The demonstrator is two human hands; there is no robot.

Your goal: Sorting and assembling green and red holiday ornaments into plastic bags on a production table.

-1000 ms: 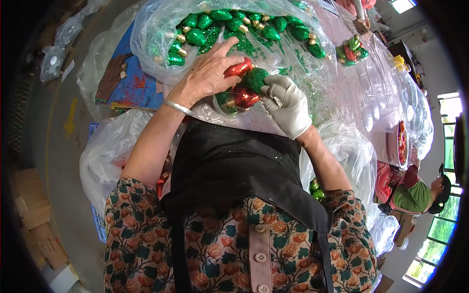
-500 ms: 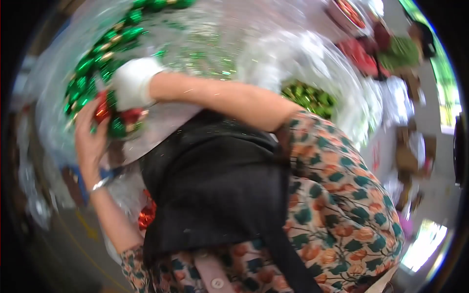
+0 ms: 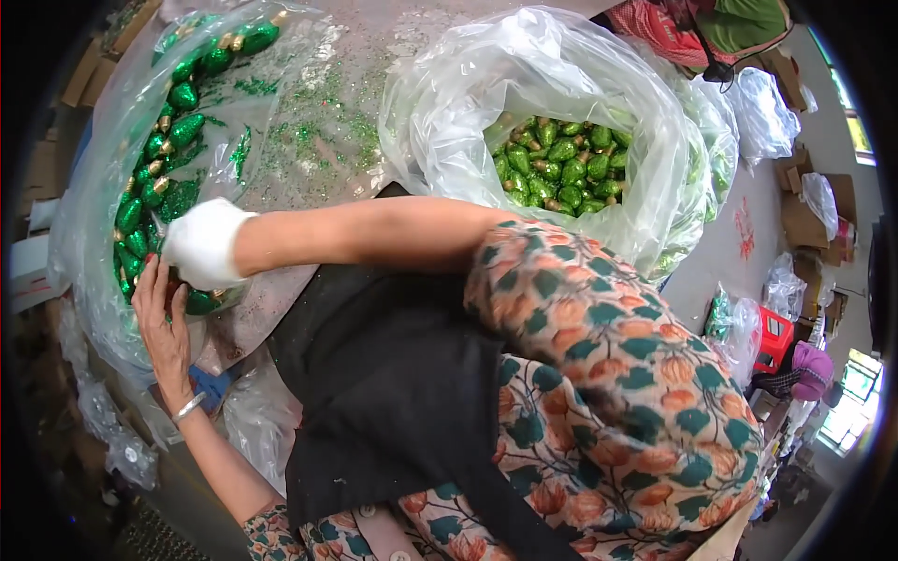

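Note:
Green glittery bulb-shaped ornaments with gold caps lie in a curved row in clear plastic sheeting at the left. My left hand, bare with a silver bracelet, is at the near end of that row. Its fingers are bent close together, and a small spot of red shows by the fingertips; what they grip is mostly hidden. My right hand, in a white glove, reaches across my body and meets the left hand among the ornaments. The glove's fingers are out of sight behind its back.
Right of the row, loose green glitter covers the table. A large clear plastic bag stands open there, holding several lighter green bulb ornaments. Another person's red sleeve is at the top right. Cardboard boxes and a red stool stand farther right.
The view has shifted and sharpened. Both hands now sit lower in the picture and closer together. The red ornaments seen between them earlier are mostly hidden.

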